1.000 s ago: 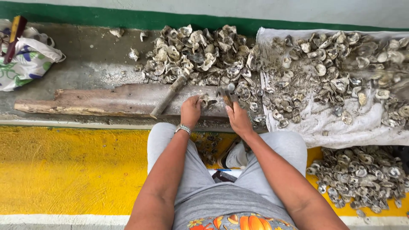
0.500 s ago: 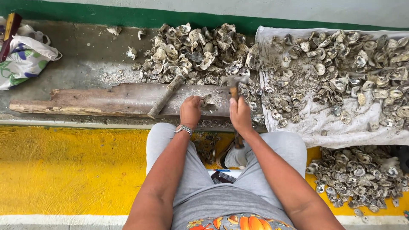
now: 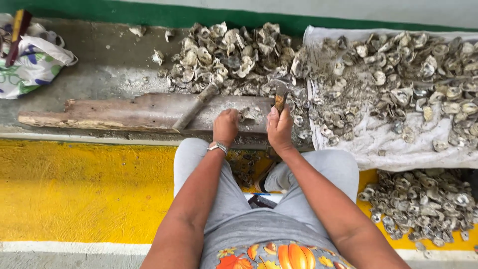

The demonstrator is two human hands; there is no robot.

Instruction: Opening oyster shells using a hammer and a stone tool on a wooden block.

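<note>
A rough grey oyster shell point(image 3: 247, 114) lies on the long weathered wooden plank point(image 3: 124, 112), pinned there by the left hand point(image 3: 226, 127), whose fingers curl closed on its near edge. Just to its right, the right hand point(image 3: 280, 130) is clenched round the wooden handle of a small steel-headed hammer point(image 3: 280, 92) — the head is raised a little above the plank, over the shell. A second grey metal tool point(image 3: 195, 105) rests slantwise across the plank. Behind lies a heap of pale empty shells point(image 3: 231, 55); to the right, a white cloth point(image 3: 393, 144) carries muddy shells — another shell pile point(image 3: 423, 204) sits on the yellow painted floor point(image 3: 74, 194). A patterned plastic bag point(image 3: 30, 65) lies far left.
</note>
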